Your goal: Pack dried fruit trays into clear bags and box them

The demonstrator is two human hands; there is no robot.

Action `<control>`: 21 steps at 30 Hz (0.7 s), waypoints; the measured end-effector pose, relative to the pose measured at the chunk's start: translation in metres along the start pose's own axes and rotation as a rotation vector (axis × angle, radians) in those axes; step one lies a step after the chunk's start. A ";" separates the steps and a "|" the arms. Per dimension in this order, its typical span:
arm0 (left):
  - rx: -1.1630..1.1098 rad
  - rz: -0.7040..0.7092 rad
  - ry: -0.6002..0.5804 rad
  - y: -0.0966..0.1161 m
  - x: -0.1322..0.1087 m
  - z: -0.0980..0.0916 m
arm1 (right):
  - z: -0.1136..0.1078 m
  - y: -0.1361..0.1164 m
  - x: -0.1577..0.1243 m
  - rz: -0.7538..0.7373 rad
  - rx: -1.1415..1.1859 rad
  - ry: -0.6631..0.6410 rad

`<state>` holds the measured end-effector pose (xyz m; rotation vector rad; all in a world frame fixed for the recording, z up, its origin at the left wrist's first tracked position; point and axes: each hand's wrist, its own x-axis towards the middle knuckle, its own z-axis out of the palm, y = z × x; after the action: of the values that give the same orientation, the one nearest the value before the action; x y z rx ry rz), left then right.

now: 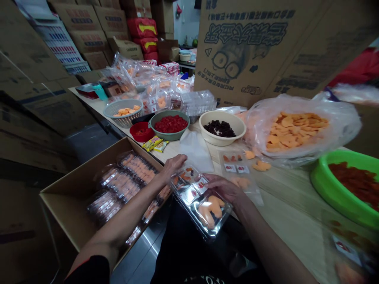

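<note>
Over the table's near edge I hold a clear plastic snack pack (189, 196), tilted. Orange curved pieces fill its near compartment, small white packets with red print its middle, and small dark and orange bits its far end. My right hand (223, 187) grips its right side, thumb hidden from clear view. My left hand (173, 165) is closed at its far left corner, fingers bent. Just beyond lies another filled clear tray (233, 169) on the table, with loose orange pieces (261, 165) beside it.
At my left, an open carton (68, 213) holds stacked filled packs (118, 189). On the table (284, 197) stand a green-grey bowl (169, 137) of red pieces, a cream bowl (222, 140) of dark pieces, a bag (296, 130) of orange pieces and a green basin (322, 185). A large carton (251, 47) rises behind.
</note>
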<state>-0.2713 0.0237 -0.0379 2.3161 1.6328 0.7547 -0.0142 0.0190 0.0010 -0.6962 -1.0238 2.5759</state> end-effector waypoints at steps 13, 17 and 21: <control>-0.023 0.360 0.007 -0.012 0.003 -0.015 | -0.001 -0.014 0.005 0.052 0.002 0.114; -0.070 0.459 0.059 -0.019 0.003 -0.019 | -0.005 -0.016 0.003 -0.009 0.074 0.226; -0.042 0.453 0.062 -0.019 0.002 -0.021 | -0.016 -0.018 -0.003 -0.009 0.107 0.330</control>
<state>-0.2970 0.0300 -0.0279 2.6888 1.1028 0.9430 -0.0013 0.0397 0.0049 -1.0396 -0.7754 2.3791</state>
